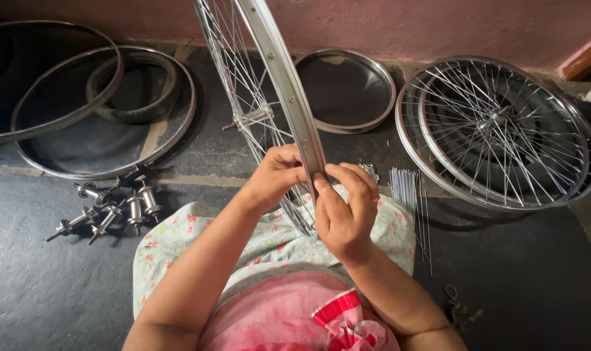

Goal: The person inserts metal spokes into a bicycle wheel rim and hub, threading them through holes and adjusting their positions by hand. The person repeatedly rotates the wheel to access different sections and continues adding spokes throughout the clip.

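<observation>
A: Floor first. What lies biggest?

B: Dark floor (61,286) running to a pink wall (438,23). At the far left corner, two bare steel rims (29,133) overlapping, with a black tyre (129,117) inside the nearer one. At the right edge, a stack of finished spoked wheels (497,133) lying flat. Between them, against the wall, a smaller bare rim (347,91).

A: And the piece in hand?

B: A part-laced wheel (279,71), upright on its edge, at the middle of the floor, lower arc resting on the person's lap over a floral cloth (172,240). Its hub (250,118) sits among the spokes.

A: Hands?

B: Close together, both on the rim's lower stretch. Left hand (272,179) gripped around the rim from the left. Right hand (344,208) pinching at the rim's edge with finger and thumb; what it pinches is too small to tell.

A: Small stuff?

B: A bundle of loose spokes (409,195) just right of the lap. A cluster of spare hubs (113,208) on the floor at the left, near the bare rims. A little heap of shiny nipples (370,171) just behind the right hand.
</observation>
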